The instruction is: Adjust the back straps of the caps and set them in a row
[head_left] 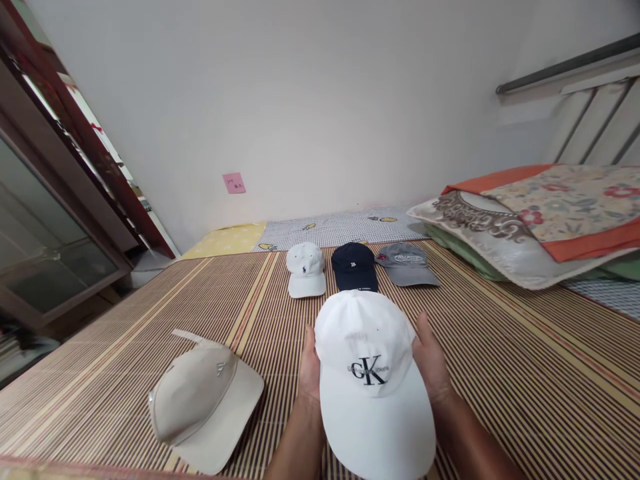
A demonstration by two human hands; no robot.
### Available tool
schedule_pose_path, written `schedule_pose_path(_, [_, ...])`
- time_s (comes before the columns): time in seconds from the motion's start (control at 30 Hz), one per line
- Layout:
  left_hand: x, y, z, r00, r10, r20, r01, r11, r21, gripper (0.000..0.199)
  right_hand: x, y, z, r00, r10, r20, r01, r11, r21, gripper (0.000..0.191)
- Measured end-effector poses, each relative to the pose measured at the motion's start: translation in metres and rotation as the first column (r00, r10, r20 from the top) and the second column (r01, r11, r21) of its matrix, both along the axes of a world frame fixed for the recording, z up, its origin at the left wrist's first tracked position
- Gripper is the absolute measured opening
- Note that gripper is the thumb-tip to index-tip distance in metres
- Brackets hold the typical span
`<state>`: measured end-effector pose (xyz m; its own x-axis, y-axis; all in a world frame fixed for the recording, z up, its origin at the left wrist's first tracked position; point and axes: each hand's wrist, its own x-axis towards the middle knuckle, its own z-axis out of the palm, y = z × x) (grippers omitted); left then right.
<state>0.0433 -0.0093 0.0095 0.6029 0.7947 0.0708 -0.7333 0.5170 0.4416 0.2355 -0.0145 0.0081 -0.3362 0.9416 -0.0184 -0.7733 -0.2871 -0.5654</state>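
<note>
Between my two hands is a white baseball cap with black letters on its front, its brim toward me. My left hand grips its left side and my right hand its right side; most fingers are hidden behind the cap. Beyond it, a smaller-looking white cap, a navy cap and a grey cap sit in a row on the striped mat. The held cap overlaps the navy cap's lower edge in view. A beige cap lies at an angle to the left.
Folded bedding with a floral orange-edged cover is piled at the right. A checked cloth and a yellow cloth run along the wall. A pink note is stuck to the wall. A glass-fronted cabinet stands at the left.
</note>
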Motion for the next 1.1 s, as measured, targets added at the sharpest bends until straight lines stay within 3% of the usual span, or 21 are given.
schedule_pose_path(0.1, [0.002,-0.001,0.001,1.000,0.009,0.015,-0.009,0.999,-0.031,0.080,-0.005,-0.004,-0.010,0.998,0.064,-0.013,-0.064,0.998,-0.027,0.075])
schedule_pose_path(0.23, [0.001,0.003,-0.003,0.998,0.065,0.007,-0.064,0.996,-0.058,0.079,-0.008,-0.009,-0.007,0.991,0.134,0.008,-0.133,0.990,-0.055,0.066])
schedule_pose_path(0.43, [-0.003,0.010,-0.018,0.997,0.074,0.023,-0.074,0.997,-0.004,0.076,0.009,-0.011,-0.010,0.987,0.159,0.036,-0.158,0.987,-0.028,0.065])
schedule_pose_path(0.6, [0.002,0.007,-0.020,0.998,-0.007,0.059,0.006,1.000,0.021,0.065,0.017,-0.009,-0.026,0.993,0.113,0.046,-0.112,0.993,-0.028,0.060])
schedule_pose_path(0.8, [-0.004,0.007,-0.019,1.000,-0.025,0.016,0.025,0.999,-0.020,0.061,0.014,-0.003,-0.013,1.000,0.012,-0.001,-0.012,1.000,-0.010,0.071])
schedule_pose_path(1.1, [-0.007,0.008,-0.020,0.999,-0.034,-0.026,0.032,0.998,-0.057,0.066,0.011,0.002,-0.014,0.998,0.062,-0.008,-0.062,0.990,-0.124,0.066])
